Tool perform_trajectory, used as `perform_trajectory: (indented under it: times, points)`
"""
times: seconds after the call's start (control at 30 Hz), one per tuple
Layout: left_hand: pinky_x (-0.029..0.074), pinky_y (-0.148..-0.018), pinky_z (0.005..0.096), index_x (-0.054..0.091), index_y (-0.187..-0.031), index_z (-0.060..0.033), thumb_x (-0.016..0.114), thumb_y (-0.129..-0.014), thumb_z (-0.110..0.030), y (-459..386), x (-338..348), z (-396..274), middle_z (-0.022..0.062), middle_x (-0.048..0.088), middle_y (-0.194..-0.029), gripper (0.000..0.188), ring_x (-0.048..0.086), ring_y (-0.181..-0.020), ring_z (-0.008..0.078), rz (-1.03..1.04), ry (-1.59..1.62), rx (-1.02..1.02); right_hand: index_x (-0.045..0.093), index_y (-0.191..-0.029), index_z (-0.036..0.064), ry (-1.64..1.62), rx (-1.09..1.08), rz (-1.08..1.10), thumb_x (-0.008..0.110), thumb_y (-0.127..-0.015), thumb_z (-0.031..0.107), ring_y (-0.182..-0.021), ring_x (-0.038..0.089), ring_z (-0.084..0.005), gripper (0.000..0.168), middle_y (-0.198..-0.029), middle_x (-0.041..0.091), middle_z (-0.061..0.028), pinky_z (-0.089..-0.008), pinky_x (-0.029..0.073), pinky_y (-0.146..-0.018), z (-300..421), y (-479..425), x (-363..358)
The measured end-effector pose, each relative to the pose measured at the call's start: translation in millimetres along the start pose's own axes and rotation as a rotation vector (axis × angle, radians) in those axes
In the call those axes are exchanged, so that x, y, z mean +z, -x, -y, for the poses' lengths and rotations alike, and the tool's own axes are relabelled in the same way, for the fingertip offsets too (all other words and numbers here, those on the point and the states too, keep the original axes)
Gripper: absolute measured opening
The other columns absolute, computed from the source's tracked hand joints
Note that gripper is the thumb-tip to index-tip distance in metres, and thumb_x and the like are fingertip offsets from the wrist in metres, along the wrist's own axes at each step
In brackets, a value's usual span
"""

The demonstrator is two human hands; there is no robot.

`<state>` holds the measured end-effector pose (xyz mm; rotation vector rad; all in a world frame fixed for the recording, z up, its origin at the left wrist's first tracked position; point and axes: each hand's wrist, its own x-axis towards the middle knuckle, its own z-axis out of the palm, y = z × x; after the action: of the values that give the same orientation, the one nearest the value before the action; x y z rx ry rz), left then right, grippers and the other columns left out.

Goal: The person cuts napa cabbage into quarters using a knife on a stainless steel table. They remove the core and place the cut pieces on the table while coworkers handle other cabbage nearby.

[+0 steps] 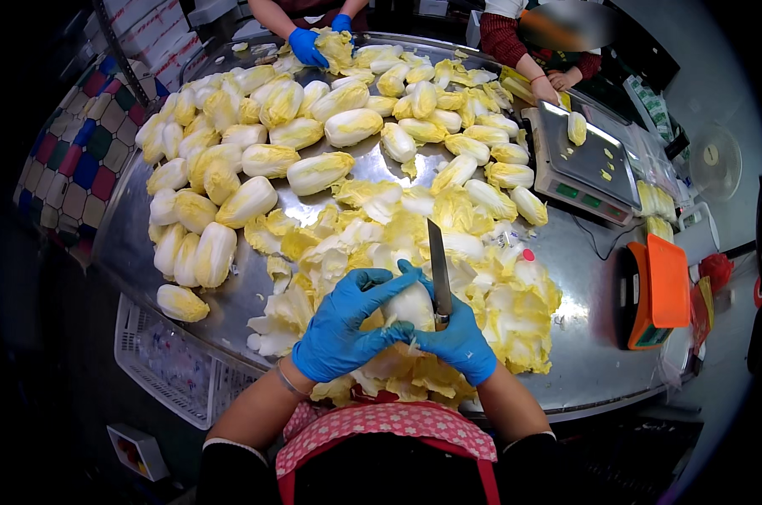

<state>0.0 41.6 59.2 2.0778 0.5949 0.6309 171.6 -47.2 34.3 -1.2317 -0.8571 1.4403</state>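
Observation:
Between my two blue-gloved hands is a pale napa cabbage head, held over a heap of loose leaves. My left hand wraps its left side, with the fingers reaching over the top. On the right side, my right hand grips the cabbage and also keeps a knife by its dark handle, blade pointing up and away from me. Loose yellow and white cabbage leaves spread under and around both hands. Part of the cabbage is hidden by my fingers.
Many napa cabbages cover the far and left parts of the metal table. A flat-topped scale and an orange scale stand at right. Two people work at the far edge. A white plastic crate sits below, left.

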Motion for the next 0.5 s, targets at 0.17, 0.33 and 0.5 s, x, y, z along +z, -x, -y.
perform_trajectory:
  times: [0.17, 0.33, 0.5]
  points:
    - [0.048, -0.062, 0.0258, 0.062, -0.111, -0.0053, 0.058, -0.088, -0.014, 1.9, 9.2, 25.9, 0.0078, 0.062, -0.089, 0.025, 0.058, -0.077, 0.0170, -0.216, 0.132, -0.078, 0.040, -0.136, 0.001, -0.102, 0.071, 0.111, 0.079, -0.069, 0.018, -0.111, 0.053, -0.0170, 0.079, -0.127, 0.053, -0.0095, -0.0319, 0.042, -0.095, -8.2, 7.1, -5.3]
    - [0.051, -0.066, 0.0235, 0.052, -0.123, -0.0042, 0.050, -0.096, -0.026, 7.5, 21.2, 34.2, 0.0069, 0.056, -0.114, 0.035, 0.057, -0.094, 0.0130, -0.283, 0.593, -0.396, 0.038, -0.135, -0.001, -0.380, 0.065, 0.044, 0.075, -0.067, 0.034, -0.109, 0.055, -0.0209, 0.085, -0.126, 0.053, -0.0122, -0.0338, 0.045, -0.092, -14.0, 5.4, -6.3]
    - [0.054, -0.073, 0.0253, 0.035, -0.140, -0.0099, 0.066, -0.085, -0.011, 8.2, 19.3, 6.6, 0.0058, 0.050, -0.125, 0.063, 0.054, -0.100, 0.0113, -0.016, 0.828, -0.429, 0.038, -0.135, 0.000, -0.399, -0.010, 0.040, 0.073, -0.074, 0.029, -0.115, 0.052, -0.0201, 0.076, -0.129, 0.051, -0.0108, -0.0335, 0.041, -0.097, -27.9, -4.1, -10.6]
